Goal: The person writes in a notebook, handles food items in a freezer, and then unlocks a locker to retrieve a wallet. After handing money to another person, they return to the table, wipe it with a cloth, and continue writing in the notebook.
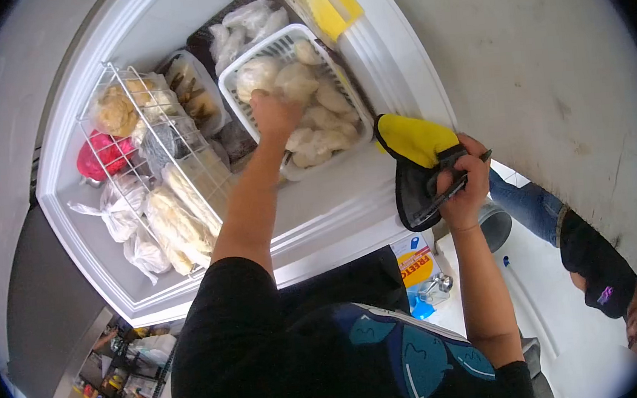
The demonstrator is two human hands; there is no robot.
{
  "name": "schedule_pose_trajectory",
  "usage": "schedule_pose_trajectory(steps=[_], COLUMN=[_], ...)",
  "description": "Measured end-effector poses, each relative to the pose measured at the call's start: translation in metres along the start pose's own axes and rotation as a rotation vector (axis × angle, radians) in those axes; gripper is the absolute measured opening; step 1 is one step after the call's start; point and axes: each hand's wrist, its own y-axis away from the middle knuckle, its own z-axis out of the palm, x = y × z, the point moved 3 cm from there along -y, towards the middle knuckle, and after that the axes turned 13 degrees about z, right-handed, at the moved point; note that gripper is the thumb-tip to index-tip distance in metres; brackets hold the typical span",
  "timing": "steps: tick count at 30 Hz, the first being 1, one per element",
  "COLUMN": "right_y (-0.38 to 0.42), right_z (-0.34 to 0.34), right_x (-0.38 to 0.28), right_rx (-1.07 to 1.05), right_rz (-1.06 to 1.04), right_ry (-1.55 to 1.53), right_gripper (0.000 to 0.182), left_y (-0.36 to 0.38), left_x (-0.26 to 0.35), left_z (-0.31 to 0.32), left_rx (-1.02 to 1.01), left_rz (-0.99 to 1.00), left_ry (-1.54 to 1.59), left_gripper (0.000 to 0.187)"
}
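White basket (254,51), inside freezer (69,209): pale bagged lumps (297,81), none lifted clear. Left hand (278,116): fingers bent on them, grip unclear. Right hand (469,189): closed round yellow-and-black cloth (419,141), pen (431,207). Progress: partway or starting, indeterminable.

Open white chest freezer (72,243), kinda scuffed surroundings
Big off-white panel (532,44) beside it has brown smudges and a scratch, there's a bit of white tile (511,174) past its edge, plus a dark shelf rack (133,374) crammed with stuff at lower left. Light's pretty even.
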Motion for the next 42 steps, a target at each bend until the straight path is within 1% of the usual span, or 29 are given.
schedule_pose_trajectory(steps=[2, 3, 6, 9, 12, 15, 16, 19, 22, 25, 28, 31, 33, 35, 37, 40, 42], right_y=[0.000, 0.000, -0.001, -0.005, -0.006, -0.006, -0.006, -0.004, -0.005, -0.006, -0.006, -0.004, -0.003, -0.003, -0.003, -0.005, -0.006], right_z=[0.001, 0.001, 0.001, 0.003, 0.003, 0.002, 0.003, 0.005, 0.004, 0.004, 0.003, 0.004, 0.004, 0.004, 0.004, 0.003, 0.002], right_x=[0.002, 0.001, -0.002, -0.002, -0.004, -0.004, -0.004, -0.001, -0.002, -0.005, -0.004, -0.002, -0.001, 0.000, 0.002, -0.001, -0.003], right_rx=[-0.001, -0.002, -0.001, 0.001, -0.013, -0.003, 0.002, 0.009, 0.011, 0.020, 0.013, 0.014, 0.016, 0.011, 0.008, -0.003, -0.013], right_rz=[-0.017, -0.007, 0.005, -0.004, -0.013, -0.006, -0.005, -0.010, -0.016, -0.005, -0.006, 0.014, 0.029, 0.033, 0.032, 0.012, 0.007], right_ry=[0.019, 0.007, -0.019, -0.014, -0.006, 0.003, 0.007, 0.005, 0.014, 0.010, 0.016, 0.004, -0.007, -0.014, 0.003, -0.002, -0.008], right_gripper=[0.029, 0.026, 0.021, 0.019, 0.019, 0.019, 0.020, 0.021, 0.024, 0.030, 0.033, 0.033, 0.034, 0.035, 0.034, 0.028, 0.024], left_y=[0.003, 0.004, -0.003, 0.006, 0.025, 0.042, 0.042, 0.040, 0.036, 0.036, 0.034, 0.025, 0.012, 0.006, -0.005, -0.010, -0.005], left_x=[-0.003, -0.005, -0.007, 0.018, 0.040, 0.057, 0.060, 0.057, 0.060, 0.057, 0.054, 0.037, 0.016, 0.005, 0.005, -0.003, -0.002], left_z=[0.013, 0.020, 0.050, 0.057, 0.068, 0.068, 0.065, 0.064, 0.045, 0.046, 0.048, 0.056, 0.068, 0.059, 0.027, 0.022, 0.019], left_rx=[-0.045, -0.068, -0.343, -0.193, -0.291, -0.171, -0.056, -0.164, -0.220, -0.290, -0.284, -0.282, -0.297, -0.338, -0.404, -0.397, -0.289], left_rz=[-0.025, -0.038, -0.092, -0.040, -0.039, 0.049, 0.083, 0.087, 0.029, 0.037, 0.052, -0.054, -0.092, -0.113, -0.118, -0.208, -0.208], left_ry=[0.008, 0.013, 0.216, 0.076, 0.120, 0.107, 0.111, 0.128, 0.184, 0.131, 0.093, 0.202, 0.156, 0.131, 0.122, 0.165, 0.106], left_gripper=[0.052, 0.055, 0.058, 0.054, 0.052, 0.049, 0.048, 0.047, 0.046, 0.045, 0.044, 0.046, 0.046, 0.045, 0.044, 0.042, 0.041])
